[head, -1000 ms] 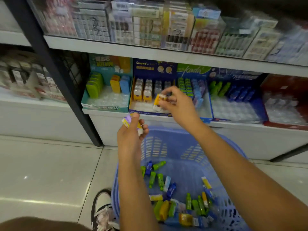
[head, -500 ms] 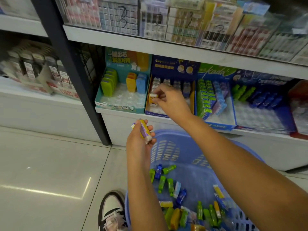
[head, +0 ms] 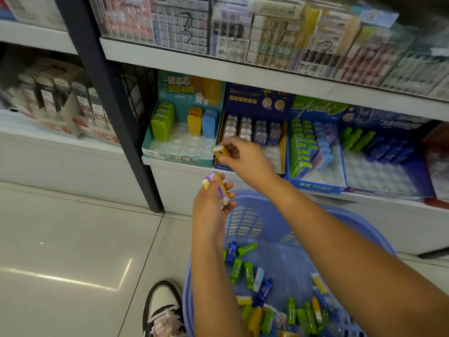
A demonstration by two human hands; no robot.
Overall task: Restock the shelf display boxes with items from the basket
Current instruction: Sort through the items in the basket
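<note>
While the right hand (head: 245,158) pinches a yellow item (head: 220,151) at the navy display box (head: 252,100) front, left hand (head: 211,203) fingers curl around purple-yellow items (head: 217,188) above the basket (head: 286,239).

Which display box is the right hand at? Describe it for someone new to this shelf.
Right of the black shelf post, on the lower shelf, it is the second box along. The navy box sits between a teal box and a green-headed box; only it has yellow inner walls and two round pale discs on its header.
</note>
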